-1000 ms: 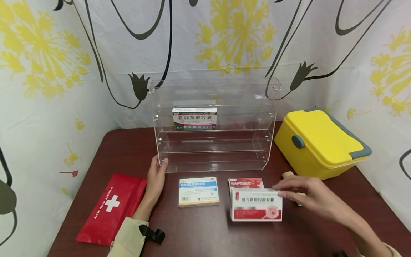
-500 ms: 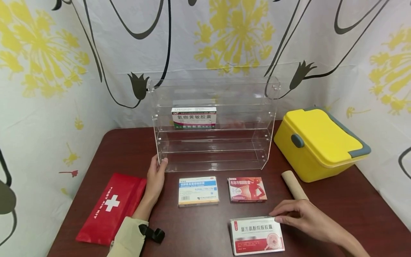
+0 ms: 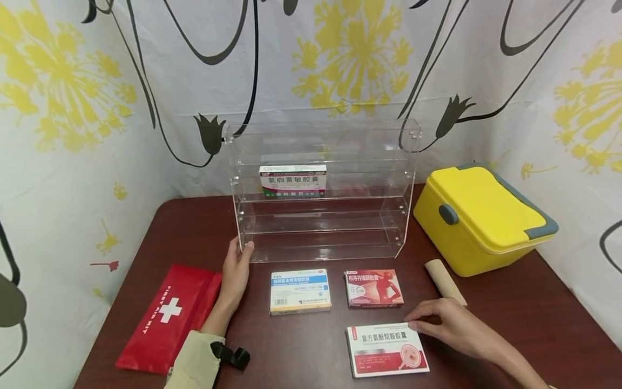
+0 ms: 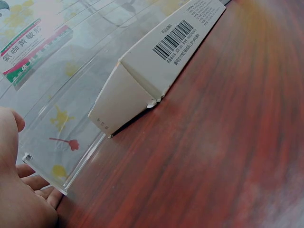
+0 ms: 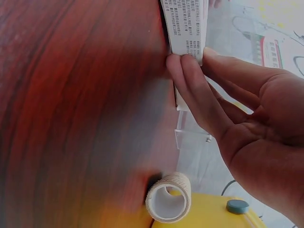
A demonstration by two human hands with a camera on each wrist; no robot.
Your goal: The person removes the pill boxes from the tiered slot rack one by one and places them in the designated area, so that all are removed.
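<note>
My right hand (image 3: pixel 449 327) pinches the upper right corner of a white-and-red medicine box (image 3: pixel 389 351), which lies face up near the table's front. In the right wrist view, thumb and fingertips close on the printed end of that box (image 5: pixel 187 28). My left hand (image 3: pixel 236 273) grips the lower left side panel of a clear acrylic rack (image 3: pixel 320 253), thumb in front and other fingers behind it. One medicine box (image 3: pixel 293 182) stands on an upper shelf of the rack. Before the rack lie a blue-and-white medicine box (image 3: pixel 299 292) and a red medicine box (image 3: pixel 374 289).
A red first aid pouch (image 3: pixel 167 319) lies left of my left forearm. At the right stands a yellow lidded box (image 3: pixel 486 210) with a grey handle. A beige, hollow bandage roll (image 3: pixel 443 278) lies between it and my right hand. Patterned cloth (image 3: pixel 146 162) hangs behind the table.
My right hand has drawn the white-and-red box toward the front and lowered it from tilted up to lying face up, uncovering the red box. My left hand stays on the rack.
</note>
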